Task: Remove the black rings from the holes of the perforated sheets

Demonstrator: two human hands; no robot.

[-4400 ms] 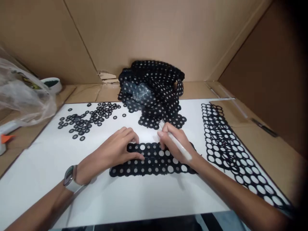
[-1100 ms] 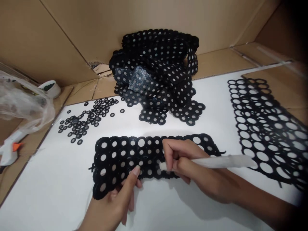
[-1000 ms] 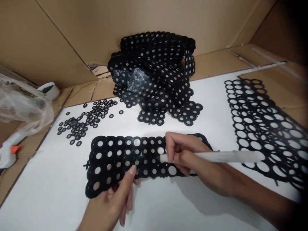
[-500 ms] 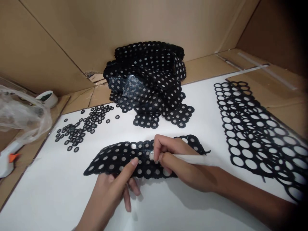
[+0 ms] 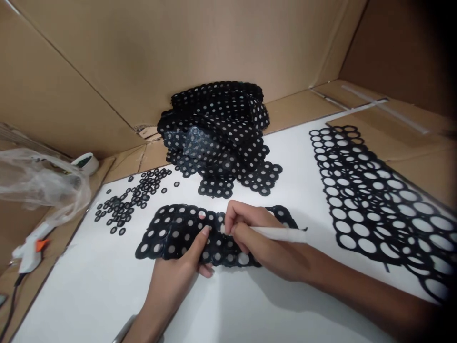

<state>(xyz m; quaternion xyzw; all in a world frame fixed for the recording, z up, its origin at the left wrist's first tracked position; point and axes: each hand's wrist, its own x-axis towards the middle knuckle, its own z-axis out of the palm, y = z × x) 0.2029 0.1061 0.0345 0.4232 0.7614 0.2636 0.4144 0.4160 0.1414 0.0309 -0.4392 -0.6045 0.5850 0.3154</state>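
Observation:
A flexible black strip of joined rings (image 5: 171,226), dotted with pale round centres, is held just above the white board (image 5: 200,309). My left hand (image 5: 176,271) grips its near edge, thumb pressed on top and the other fingers mostly hidden underneath. In my right hand (image 5: 257,238) a slim white pen-like stick (image 5: 287,234) is pinched, its tip meeting the strip near the middle. Whether the stick is a pen cannot be made out. Part of the strip's right side is covered by my right hand.
A heap of black ring sheets (image 5: 221,138) stands at the back against a cardboard wall (image 5: 200,43). Loose small rings (image 5: 121,209) lie left, a larger-ring lattice (image 5: 342,243) right. At far left are a glue gun (image 5: 32,257), plastic bag (image 5: 39,176) and white cup (image 5: 91,166).
The camera view has shifted slightly. The strip now lies flatter toward me, and my left fingers have curled further beneath it. My right hand keeps its pinch on the stick.

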